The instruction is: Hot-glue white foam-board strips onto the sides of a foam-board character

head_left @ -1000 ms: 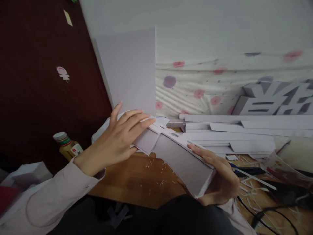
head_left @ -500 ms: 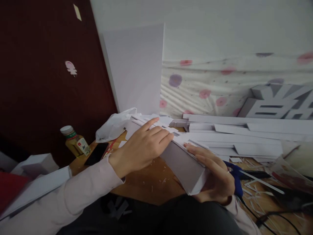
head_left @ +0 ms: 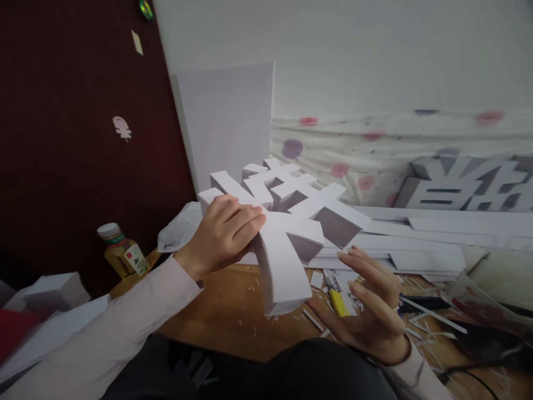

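Note:
My left hand [head_left: 222, 236] grips the left arm of a big white three-dimensional foam-board character [head_left: 287, 222], which is tilted up over the wooden table [head_left: 225, 305] so its face shows. My right hand [head_left: 368, 308] hovers palm up just right of the character's lower stroke, fingers spread, holding nothing and not touching it. A yellow utility knife [head_left: 335, 297] lies on the table beside that hand.
White foam-board strips [head_left: 420, 239] are stacked at the back right, another white 3D character [head_left: 462, 180] behind them. A white board [head_left: 229, 122] leans on the wall. A drink bottle [head_left: 120, 253], a plastic bag [head_left: 179, 230], black cables [head_left: 470, 366] and paper scraps surround the work.
The character has been turned from edge-on to face up. My right hand let go of its end and opened. My left hand now grips its left arm.

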Motion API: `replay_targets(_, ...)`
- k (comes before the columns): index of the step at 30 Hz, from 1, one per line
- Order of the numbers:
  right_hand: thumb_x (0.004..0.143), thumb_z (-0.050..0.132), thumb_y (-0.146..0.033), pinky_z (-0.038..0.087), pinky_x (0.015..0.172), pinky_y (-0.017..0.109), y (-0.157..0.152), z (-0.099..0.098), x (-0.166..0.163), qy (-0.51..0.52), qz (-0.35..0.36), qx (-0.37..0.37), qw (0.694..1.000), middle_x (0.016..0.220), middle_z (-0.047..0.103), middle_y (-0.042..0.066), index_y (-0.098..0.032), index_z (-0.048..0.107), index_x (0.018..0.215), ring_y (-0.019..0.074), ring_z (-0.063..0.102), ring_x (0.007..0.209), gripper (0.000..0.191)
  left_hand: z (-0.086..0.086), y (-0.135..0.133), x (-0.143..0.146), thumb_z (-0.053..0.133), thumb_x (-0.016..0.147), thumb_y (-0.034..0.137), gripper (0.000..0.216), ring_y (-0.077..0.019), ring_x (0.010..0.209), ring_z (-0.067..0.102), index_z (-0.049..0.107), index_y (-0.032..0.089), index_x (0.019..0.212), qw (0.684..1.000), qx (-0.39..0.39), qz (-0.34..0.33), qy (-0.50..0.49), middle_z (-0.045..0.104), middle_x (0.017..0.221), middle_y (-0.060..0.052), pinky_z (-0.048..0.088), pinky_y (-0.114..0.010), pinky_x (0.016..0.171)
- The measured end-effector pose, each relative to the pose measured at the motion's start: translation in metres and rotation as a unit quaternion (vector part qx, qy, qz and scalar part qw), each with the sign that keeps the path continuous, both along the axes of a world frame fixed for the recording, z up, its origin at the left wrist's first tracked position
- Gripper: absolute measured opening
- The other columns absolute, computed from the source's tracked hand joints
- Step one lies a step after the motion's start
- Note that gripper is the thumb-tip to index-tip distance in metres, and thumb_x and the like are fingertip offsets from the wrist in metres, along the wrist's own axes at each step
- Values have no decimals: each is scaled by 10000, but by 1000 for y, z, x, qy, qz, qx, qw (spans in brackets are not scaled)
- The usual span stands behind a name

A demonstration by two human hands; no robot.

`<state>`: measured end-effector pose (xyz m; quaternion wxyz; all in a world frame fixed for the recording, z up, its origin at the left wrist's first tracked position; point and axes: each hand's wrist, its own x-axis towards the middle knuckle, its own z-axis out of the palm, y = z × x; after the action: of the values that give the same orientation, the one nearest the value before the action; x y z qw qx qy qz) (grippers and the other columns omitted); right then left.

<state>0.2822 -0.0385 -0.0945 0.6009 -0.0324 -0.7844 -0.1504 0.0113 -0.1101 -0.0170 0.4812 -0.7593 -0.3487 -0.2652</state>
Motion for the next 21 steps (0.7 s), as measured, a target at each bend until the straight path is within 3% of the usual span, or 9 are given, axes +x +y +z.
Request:
replay_targets(2, 612, 924, -208, 526, 1000, 580, 3, -1, 6, 31, -51, -14, 998, 1326, 594, 133, -257, 451, 1366, 331, 581, 1222, 891, -1, -3, -4, 577, 901, 163, 244, -243, 990, 672, 546, 211, 1137, 1000, -3, -4, -25, 749, 1094, -90, 520, -488, 926)
replay_targets(4, 628, 922, -239, 514, 1000, 575, 3, 1, 8, 57, -64, -48, 995, 1249, 625, 140, -224, 460, 1381, 331, 591, 1181, 884, -2, -7, -7, 582, 903, 168, 241, -237, 1020, 667, 541, 240, 1129, 996, -36, -15, -75, 735, 1112, -75, 498, -523, 1001)
replay_targets(5, 672, 892, -241, 520, 983, 570, 2, 3, 9, 73, -48, -70, 994, 1191, 650, 127, -225, 505, 1333, 319, 612, 1131, 766, -3, -10, -7, 577, 908, 164, 244, -233, 1043, 658, 535, 241, 1135, 993, -61, -20, -104, 722, 1133, -79, 472, -542, 1048)
replay_targets(8, 857, 672, -156, 530, 938, 544, -5, 10, 7, 136, 44, -123, 982, 882, 679, 34, -232, 613, 1013, 233, 663, 845, 184, -5, -16, -7, 504, 953, 158, 255, -220, 1103, 621, 502, 228, 1197, 977, -128, -26, -166, 682, 1172, -91, 383, -571, 1154)
replay_targets(9, 891, 594, -133, 516, 945, 549, -8, 13, 6, 156, 61, -131, 977, 785, 651, 5, -232, 600, 912, 206, 648, 752, 101, -5, -18, -6, 480, 968, 173, 256, -219, 1111, 613, 487, 226, 1218, 974, -141, -25, -175, 673, 1166, -89, 374, -569, 1165)
replay_targets(11, 919, 512, -142, 463, 983, 569, -14, 17, 8, 177, 52, -136, 973, 671, 588, -27, -234, 550, 789, 175, 599, 637, 163, -6, -19, -4, 455, 985, 213, 248, -225, 1093, 614, 467, 239, 1232, 969, -157, -26, -190, 666, 1121, -67, 380, -566, 1165)
replay_targets(14, 907, 504, -147, 437, 958, 525, -21, 20, 16, 127, 9, -125, 984, 610, 547, -43, -232, 510, 729, 155, 551, 577, 197, -9, -17, -2, 460, 979, 222, 246, -239, 1082, 615, 466, 268, 1222, 958, -182, -27, -219, 658, 1109, -41, 416, -553, 1132)
replay_targets(17, 895, 507, -105, 452, 851, 464, -25, 18, 26, 98, 4, -103, 990, 579, 499, -44, -223, 476, 691, 151, 507, 573, 238, -13, -15, 2, 464, 953, 229, 238, -260, 1051, 619, 506, 278, 1182, 946, -205, -32, -249, 664, 1097, -39, 512, -515, 998)
replay_targets(21, 890, 625, -155, 440, 865, 442, -28, 13, 29, 99, -71, -103, 987, 837, 593, 34, -236, 601, 787, 228, 542, 863, 133, -18, -14, 6, 472, 921, 261, 205, -277, 1001, 636, 534, 271, 1116, 930, -251, -43, -266, 673, 1043, -53, 541, -498, 901)
